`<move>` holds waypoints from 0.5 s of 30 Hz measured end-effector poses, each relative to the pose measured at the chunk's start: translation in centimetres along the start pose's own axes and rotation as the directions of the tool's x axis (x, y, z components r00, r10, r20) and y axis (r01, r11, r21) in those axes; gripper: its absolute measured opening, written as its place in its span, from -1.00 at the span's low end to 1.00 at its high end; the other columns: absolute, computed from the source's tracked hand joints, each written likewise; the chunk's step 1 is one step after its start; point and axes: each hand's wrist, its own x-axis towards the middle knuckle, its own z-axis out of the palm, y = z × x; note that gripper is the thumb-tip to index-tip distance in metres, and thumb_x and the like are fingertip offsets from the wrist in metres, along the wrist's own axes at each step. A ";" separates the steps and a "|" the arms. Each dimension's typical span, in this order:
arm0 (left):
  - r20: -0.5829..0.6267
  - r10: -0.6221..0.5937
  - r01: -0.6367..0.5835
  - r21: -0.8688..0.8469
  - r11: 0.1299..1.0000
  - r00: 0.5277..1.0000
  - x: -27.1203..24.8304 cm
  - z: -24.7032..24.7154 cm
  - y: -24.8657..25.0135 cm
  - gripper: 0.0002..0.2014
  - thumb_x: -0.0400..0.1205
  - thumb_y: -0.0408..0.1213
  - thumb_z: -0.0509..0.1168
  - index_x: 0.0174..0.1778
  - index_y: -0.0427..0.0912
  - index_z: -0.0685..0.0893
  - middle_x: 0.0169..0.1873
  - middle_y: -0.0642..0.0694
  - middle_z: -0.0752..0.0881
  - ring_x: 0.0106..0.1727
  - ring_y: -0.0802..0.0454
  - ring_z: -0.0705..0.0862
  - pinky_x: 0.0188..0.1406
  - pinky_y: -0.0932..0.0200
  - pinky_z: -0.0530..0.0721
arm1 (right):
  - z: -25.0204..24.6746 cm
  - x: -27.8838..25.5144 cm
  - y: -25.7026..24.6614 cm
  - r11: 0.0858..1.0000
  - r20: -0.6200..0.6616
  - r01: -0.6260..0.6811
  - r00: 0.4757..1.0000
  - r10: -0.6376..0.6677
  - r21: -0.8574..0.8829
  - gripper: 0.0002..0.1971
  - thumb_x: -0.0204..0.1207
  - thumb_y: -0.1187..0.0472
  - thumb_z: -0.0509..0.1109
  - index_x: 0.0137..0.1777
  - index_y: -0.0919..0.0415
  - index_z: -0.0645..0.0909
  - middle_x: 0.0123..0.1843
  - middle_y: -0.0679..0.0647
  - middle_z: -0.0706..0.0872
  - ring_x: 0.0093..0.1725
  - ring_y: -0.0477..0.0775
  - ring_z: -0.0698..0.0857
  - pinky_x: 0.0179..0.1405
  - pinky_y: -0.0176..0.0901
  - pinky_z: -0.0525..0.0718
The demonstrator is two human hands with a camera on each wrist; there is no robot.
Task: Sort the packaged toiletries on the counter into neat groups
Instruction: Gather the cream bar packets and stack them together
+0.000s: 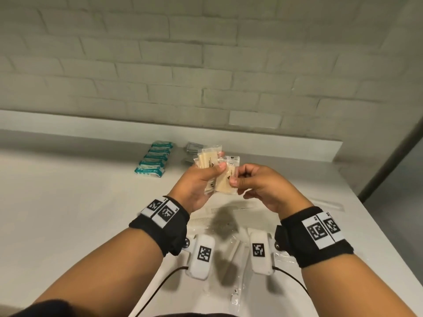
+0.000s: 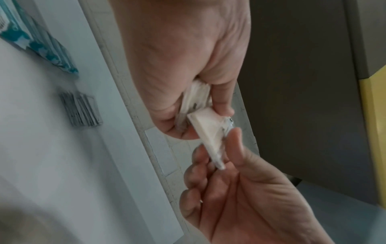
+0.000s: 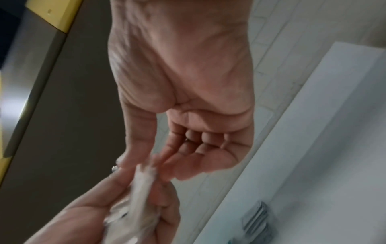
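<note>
My left hand (image 1: 212, 171) grips a fanned bunch of cream packets (image 1: 206, 162) above the white counter (image 1: 68, 202). My right hand (image 1: 237, 179) pinches one more cream packet (image 1: 225, 185) at its edge, right beside the bunch. In the left wrist view that packet (image 2: 208, 132) stands edge-on between both hands. The right wrist view shows my right fingertips (image 3: 160, 163) on the blurred packets (image 3: 144, 186). A row of teal packs (image 1: 153, 161) lies at the back, with a stack of grey sachets (image 1: 193, 147) to its right.
Clear-wrapped items (image 1: 229, 213) lie on the counter under my hands, and another long clear packet (image 1: 327, 203) lies near the right edge. A white brick wall (image 1: 206, 65) and a low ledge (image 1: 297, 143) close off the back.
</note>
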 end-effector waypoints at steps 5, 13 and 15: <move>-0.144 0.039 -0.017 0.156 0.988 0.989 -1.3 -1.5 1.1 -0.80 0.66 -0.15 0.28 0.08 -0.19 0.63 -0.10 -0.22 0.69 -0.11 -0.12 0.67 -0.11 0.05 0.62 | 3.1 0.6 -0.1 0.969 -0.264 0.246 0.934 -0.240 -0.011 -0.74 0.33 0.50 0.55 -0.36 0.19 0.57 -0.41 -0.02 0.61 -0.45 -0.17 0.60 -0.35 -0.35 0.55; -0.154 -0.194 0.202 0.039 0.979 0.969 -3.2 -5.3 3.2 -0.87 0.55 -0.28 0.40 -0.01 -0.15 0.71 -0.20 -0.10 0.71 -0.31 0.07 0.68 -0.27 0.19 0.66 | 5.8 2.1 0.4 0.235 0.051 0.492 0.499 -0.865 -0.838 -0.83 0.47 0.13 0.41 -0.19 0.14 0.82 -0.24 0.05 0.61 -0.20 0.10 0.61 -0.23 -0.09 0.56; -0.205 -0.102 0.121 0.086 0.989 0.973 -3.5 -6.3 3.5 -0.85 0.54 -0.43 0.40 0.01 -0.21 0.70 -0.16 -0.16 0.72 -0.23 -0.02 0.69 -0.24 0.16 0.64 | 7.2 2.2 0.2 0.439 -0.037 0.507 0.623 -0.782 -0.742 -0.90 0.50 0.23 0.44 -0.13 0.13 0.81 -0.11 0.01 0.60 -0.08 -0.02 0.63 -0.10 -0.19 0.61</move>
